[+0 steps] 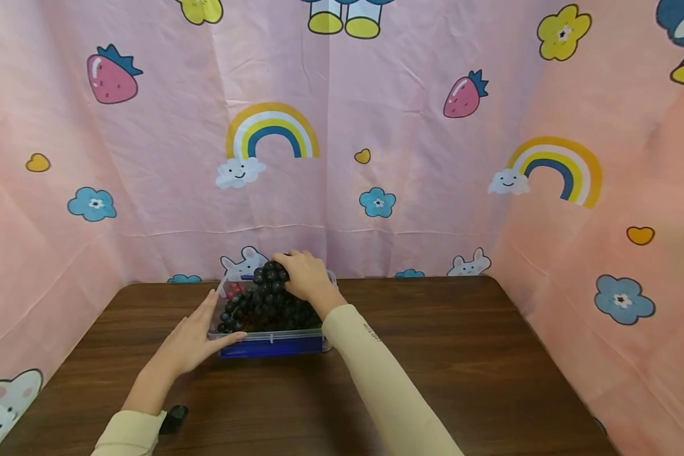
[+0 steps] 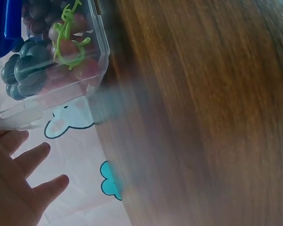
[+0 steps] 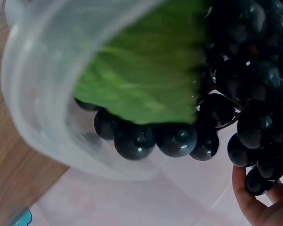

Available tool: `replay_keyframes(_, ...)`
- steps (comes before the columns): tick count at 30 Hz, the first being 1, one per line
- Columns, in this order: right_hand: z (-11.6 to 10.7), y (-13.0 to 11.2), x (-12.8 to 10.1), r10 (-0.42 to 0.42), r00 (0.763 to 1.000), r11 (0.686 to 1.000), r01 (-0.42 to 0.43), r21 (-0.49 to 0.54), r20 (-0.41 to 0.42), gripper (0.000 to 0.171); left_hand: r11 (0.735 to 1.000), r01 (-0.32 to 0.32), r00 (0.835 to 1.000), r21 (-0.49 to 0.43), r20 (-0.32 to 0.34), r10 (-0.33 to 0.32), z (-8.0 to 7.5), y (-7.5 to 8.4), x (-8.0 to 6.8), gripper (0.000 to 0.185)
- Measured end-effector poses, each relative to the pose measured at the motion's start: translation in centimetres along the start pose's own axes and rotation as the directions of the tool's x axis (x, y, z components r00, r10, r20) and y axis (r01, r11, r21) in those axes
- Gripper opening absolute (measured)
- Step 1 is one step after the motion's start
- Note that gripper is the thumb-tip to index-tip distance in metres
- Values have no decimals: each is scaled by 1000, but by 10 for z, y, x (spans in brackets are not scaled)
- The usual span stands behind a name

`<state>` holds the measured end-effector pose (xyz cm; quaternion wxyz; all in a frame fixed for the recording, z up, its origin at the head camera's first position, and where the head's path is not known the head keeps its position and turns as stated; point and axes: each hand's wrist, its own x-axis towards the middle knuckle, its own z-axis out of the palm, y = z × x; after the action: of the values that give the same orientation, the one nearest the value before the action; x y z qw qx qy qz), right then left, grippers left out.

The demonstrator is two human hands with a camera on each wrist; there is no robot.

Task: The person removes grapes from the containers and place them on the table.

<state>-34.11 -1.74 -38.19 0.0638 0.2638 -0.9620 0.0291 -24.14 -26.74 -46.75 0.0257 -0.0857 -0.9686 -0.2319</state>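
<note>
Nearest the camera at the lower left, a pale left sleeve ends beside a small black object. Beyond it, the left hand lies at the left end of a clear plastic container, its fingers straight and spread wide, its thumb at the front rim. This container sits toward the back of a brown wooden table, a blue strip along its front. Inside, at the back left, are red grapes, with a curly green stem over them. Dark grapes fill the middle and heap above the rim. Near the right end, the right wrist view shows a green leafy piece. From the right, the right hand grips the top of the dark bunch, fingers curled round it. Its pale right sleeve slants toward the lower right.
</note>
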Motion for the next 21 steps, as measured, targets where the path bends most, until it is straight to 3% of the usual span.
replay_keyframes(21,-52,16,8,10,997,997,-16,-81,-78,62,1000,-29,1000,5,-7,29,-2,0,0,120)
